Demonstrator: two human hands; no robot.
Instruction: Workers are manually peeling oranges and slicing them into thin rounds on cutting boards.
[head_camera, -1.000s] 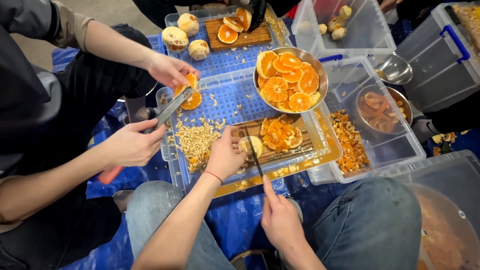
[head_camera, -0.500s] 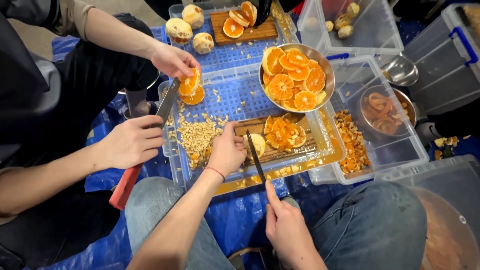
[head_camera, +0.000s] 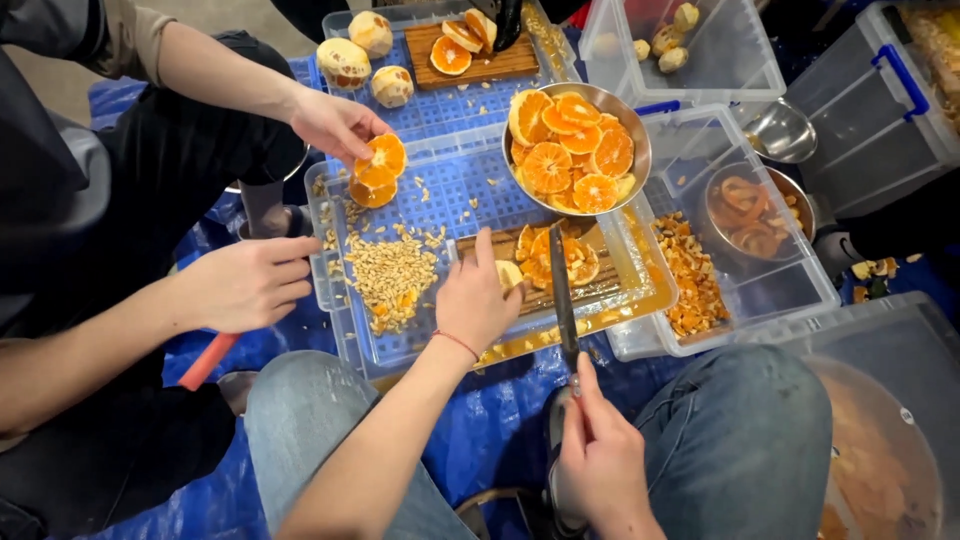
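Orange citrus is being sliced on the wooden cutting board (head_camera: 600, 285): the left hand (head_camera: 478, 300) curls over a peeled fruit piece (head_camera: 510, 274) at the board's near-left corner, while the right hand (head_camera: 598, 460) grips a dark knife (head_camera: 562, 295) laid across the board. Next comes a downward cut clear of the fingers. Beyond the board sits a steel bowl (head_camera: 640, 150) of slices; clear plastic bins (head_camera: 730, 60), unlabelled, stand further off.

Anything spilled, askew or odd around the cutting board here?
Yes: seeds and pulp bits lie scattered across the blue crate lid, and orange juice has pooled along the tray beside the cutting board.
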